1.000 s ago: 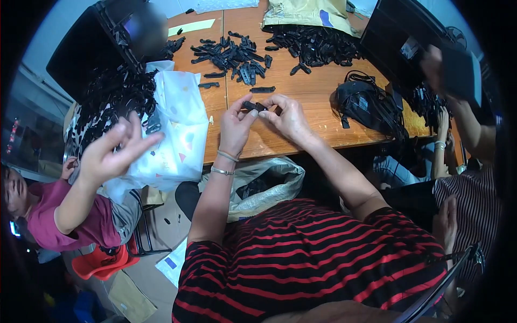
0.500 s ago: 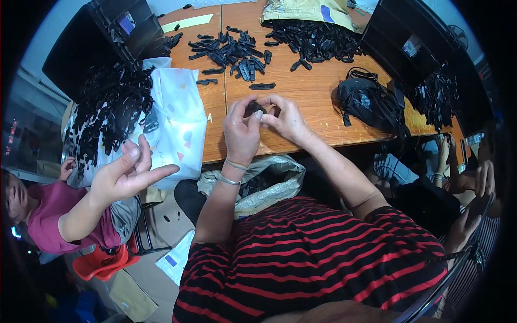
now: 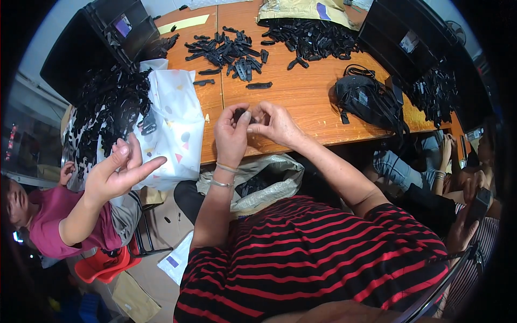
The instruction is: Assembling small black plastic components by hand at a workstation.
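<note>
Over the near edge of the table, my left hand point(image 3: 231, 139) pinches a small black plastic part point(image 3: 240, 114) between thumb and fingers. My right hand point(image 3: 277, 126) is closed beside it, its thumb and fingertips at the other end of the same part. Fingers cover much of the piece, so its exact shape is hidden. Just beyond my hands lies a single long black plastic piece point(image 3: 259, 85). Farther off is a loose pile of similar black pieces point(image 3: 229, 51).
A tan sack point(image 3: 301, 11) spills black pieces at the back. Black bins point(image 3: 81, 54) stand left and right. A black mesh bag point(image 3: 358, 97) lies to the right. An open woven sack point(image 3: 293, 172) sits below the table edge. A co-worker's hand point(image 3: 116, 169) reaches in from the left.
Both my hands have shifted slightly left with the black part, and its grip has turned a little. The co-worker's hand at left has moved slightly left.
</note>
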Action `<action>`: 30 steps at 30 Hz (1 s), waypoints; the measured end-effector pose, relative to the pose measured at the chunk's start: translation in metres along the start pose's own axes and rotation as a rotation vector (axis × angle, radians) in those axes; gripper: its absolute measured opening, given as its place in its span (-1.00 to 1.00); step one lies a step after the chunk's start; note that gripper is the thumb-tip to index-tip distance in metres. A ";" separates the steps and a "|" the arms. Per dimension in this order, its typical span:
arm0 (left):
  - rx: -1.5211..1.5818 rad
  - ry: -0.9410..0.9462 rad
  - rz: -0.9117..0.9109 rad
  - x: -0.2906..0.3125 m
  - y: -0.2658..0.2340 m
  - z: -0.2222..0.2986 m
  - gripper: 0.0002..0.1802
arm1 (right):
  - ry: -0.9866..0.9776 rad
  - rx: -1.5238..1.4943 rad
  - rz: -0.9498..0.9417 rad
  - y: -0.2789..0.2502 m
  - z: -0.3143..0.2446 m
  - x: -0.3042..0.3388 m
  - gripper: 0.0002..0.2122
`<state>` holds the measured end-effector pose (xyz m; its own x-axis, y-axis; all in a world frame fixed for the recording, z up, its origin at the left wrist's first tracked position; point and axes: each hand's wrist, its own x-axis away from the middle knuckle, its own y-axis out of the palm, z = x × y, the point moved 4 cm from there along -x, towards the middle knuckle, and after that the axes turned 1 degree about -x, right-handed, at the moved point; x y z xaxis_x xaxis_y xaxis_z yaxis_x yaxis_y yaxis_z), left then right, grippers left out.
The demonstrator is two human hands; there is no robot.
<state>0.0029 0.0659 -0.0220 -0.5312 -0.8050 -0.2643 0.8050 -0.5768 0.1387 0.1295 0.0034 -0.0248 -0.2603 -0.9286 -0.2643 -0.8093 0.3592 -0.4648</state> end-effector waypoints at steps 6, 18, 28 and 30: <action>-0.422 -0.308 -0.415 0.030 -0.010 0.001 -0.83 | 0.101 -0.252 -0.463 -0.023 0.018 0.002 -0.76; -0.878 0.033 -0.169 -0.062 0.027 -0.038 -0.77 | -0.028 0.869 0.231 -0.115 0.103 -0.106 -0.85; -1.156 -0.162 -0.071 -0.113 0.048 -0.047 -0.80 | 0.080 0.864 -0.027 -0.108 0.092 -0.113 -0.83; -1.115 -0.166 -0.039 -0.111 0.048 -0.049 -0.80 | 0.084 0.751 -0.009 -0.105 0.083 -0.104 -0.80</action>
<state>0.1135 0.1342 -0.0327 -0.5226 -0.8457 -0.1080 0.5293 -0.2225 -0.8187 0.2852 0.0699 -0.0192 -0.3193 -0.9249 -0.2065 -0.2430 0.2905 -0.9255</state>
